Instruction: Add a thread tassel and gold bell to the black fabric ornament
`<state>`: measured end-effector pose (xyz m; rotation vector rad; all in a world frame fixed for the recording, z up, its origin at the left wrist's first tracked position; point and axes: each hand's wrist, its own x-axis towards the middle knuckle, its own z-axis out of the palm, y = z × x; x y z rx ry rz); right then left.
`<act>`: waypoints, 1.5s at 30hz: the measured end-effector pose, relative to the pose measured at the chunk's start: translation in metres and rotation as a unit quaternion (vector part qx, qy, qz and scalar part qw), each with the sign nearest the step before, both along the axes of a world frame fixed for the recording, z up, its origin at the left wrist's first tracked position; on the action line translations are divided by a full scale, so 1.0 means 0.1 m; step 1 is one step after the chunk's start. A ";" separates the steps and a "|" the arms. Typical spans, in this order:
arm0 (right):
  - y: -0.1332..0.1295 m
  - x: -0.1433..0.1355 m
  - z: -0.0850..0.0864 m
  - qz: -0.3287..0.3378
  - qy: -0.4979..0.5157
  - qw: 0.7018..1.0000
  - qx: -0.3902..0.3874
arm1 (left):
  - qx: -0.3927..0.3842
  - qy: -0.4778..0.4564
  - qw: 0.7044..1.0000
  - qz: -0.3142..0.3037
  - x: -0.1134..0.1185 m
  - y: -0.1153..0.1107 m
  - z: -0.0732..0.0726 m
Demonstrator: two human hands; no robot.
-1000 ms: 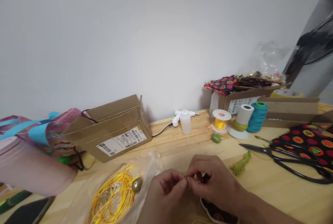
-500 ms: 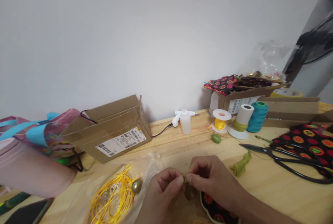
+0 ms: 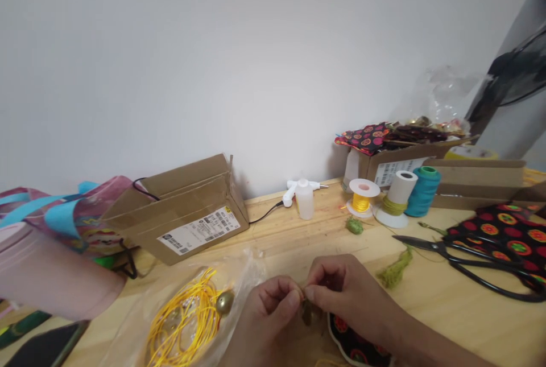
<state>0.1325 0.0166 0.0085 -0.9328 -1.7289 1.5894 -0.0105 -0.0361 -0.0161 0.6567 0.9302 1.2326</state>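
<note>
My left hand [image 3: 273, 313] and my right hand [image 3: 347, 293] meet low in the middle, both closed, thumb against forefinger. Between their fingertips they pinch a thin cord, mostly hidden by the fingers. Just below hangs a small brass-coloured bell [image 3: 312, 314], partly covered and blurred. Under my right hand lies a black patterned fabric piece [image 3: 350, 339] with a pale edge. To the left of my left hand, a clear plastic bag [image 3: 245, 270] holds yellow cords [image 3: 183, 316] and a round brass bell [image 3: 224, 302].
Black scissors [image 3: 443, 247] and a green tassel [image 3: 394, 270] lie to the right. Behind stand thread spools [image 3: 422, 190], a yellow cord spool [image 3: 362, 202], a small white bottle [image 3: 304, 199] and cardboard boxes [image 3: 191, 207]. A pink cup [image 3: 55, 276] and a phone [image 3: 46, 347] are at left.
My fingertips have shifted slightly on the cord, and the bell below has turned a little. The surrounding things stay put.
</note>
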 end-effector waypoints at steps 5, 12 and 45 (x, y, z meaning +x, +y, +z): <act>-0.04 0.00 0.00 -0.030 -0.041 0.995 0.083 | 0.001 -0.034 0.999 0.000 0.00 0.01 0.04; -0.03 0.00 -0.02 -0.061 -0.058 0.961 0.264 | 0.015 -0.024 1.000 -0.001 -0.02 0.02 0.02; -0.03 0.01 -0.01 -0.043 -0.027 0.956 0.288 | 0.048 0.145 0.988 0.012 -0.12 0.06 0.02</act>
